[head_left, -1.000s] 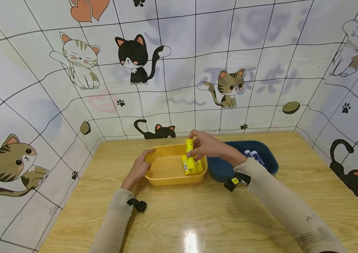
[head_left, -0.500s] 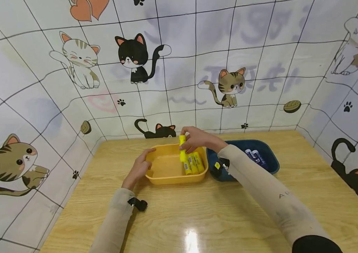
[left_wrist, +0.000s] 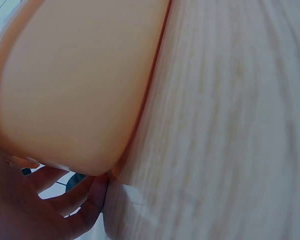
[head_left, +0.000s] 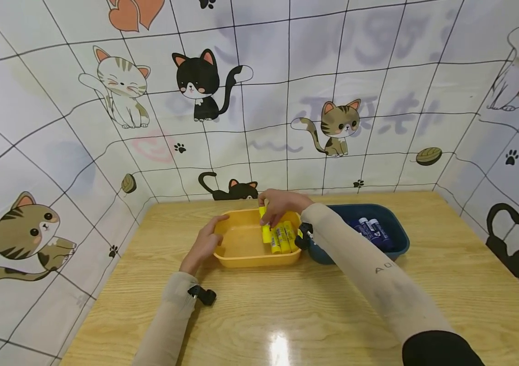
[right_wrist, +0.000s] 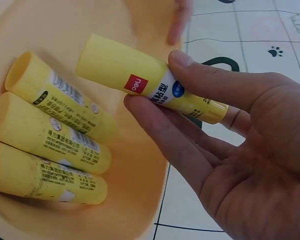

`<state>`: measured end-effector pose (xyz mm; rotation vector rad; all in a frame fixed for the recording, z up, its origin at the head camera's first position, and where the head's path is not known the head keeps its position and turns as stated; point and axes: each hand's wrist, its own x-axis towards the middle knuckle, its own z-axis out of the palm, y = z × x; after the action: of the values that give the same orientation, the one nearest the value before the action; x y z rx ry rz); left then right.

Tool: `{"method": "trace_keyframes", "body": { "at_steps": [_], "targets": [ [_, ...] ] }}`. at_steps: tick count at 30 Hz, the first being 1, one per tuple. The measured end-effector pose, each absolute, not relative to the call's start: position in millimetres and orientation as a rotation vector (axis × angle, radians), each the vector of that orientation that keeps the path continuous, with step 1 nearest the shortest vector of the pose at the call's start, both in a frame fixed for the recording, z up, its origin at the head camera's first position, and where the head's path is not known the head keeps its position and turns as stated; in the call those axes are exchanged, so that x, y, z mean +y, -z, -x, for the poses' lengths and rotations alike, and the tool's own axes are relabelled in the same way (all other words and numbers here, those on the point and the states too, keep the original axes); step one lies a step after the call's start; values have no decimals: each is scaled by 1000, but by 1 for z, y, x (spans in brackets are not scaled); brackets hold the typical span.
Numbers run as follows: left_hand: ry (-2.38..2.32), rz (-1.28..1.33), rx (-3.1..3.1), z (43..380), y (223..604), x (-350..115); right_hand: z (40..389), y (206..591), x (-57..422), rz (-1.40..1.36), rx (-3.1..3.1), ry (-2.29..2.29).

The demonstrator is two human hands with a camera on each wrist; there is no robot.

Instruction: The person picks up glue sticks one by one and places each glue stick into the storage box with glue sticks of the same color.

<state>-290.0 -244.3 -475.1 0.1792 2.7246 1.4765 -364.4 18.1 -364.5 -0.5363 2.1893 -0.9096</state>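
Note:
My right hand (head_left: 282,204) pinches a yellow glue stick (right_wrist: 122,67) between thumb and fingers, its bare capped end pointing away from the palm. In the head view that stick stands nearly upright inside the yellow tub (head_left: 241,244). Just right of it, three more yellow glue sticks (right_wrist: 52,142) lie side by side at the tub's right end. My left hand (head_left: 204,241) grips the tub's left end, thumb over the rim and fingers outside, as the left wrist view also shows from close by.
Close against the tub's right side is a dark blue tub (head_left: 405,244) holding several dark blue glue sticks (head_left: 376,231) with white ends, partly hidden by the right sleeve. Both tubs stand on a wooden table (head_left: 241,315) before a wall (head_left: 268,112) covered with a cat-print sheet.
My right hand has carried the glue stick leftward, away from over the three others, and then lower into the tub. My left hand keeps its grip on the rim.

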Motion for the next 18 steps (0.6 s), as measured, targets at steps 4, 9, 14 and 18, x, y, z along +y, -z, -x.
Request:
{"method": "trace_keyframes", "body": {
  "at_steps": [4, 9, 14, 18],
  "targets": [
    [-1475, -175, 2735, 291, 476, -244, 365, 373, 14, 573, 2217, 846],
    [-1461, -173, 2741, 291, 476, -245, 365, 380, 6, 575, 2233, 815],
    [-1481, -177, 2730, 291, 475, -243, 364, 387, 3, 601, 2253, 810],
    [-1477, -181, 2731, 292, 477, -244, 361, 391, 1, 608, 2269, 797]
  ]
}}
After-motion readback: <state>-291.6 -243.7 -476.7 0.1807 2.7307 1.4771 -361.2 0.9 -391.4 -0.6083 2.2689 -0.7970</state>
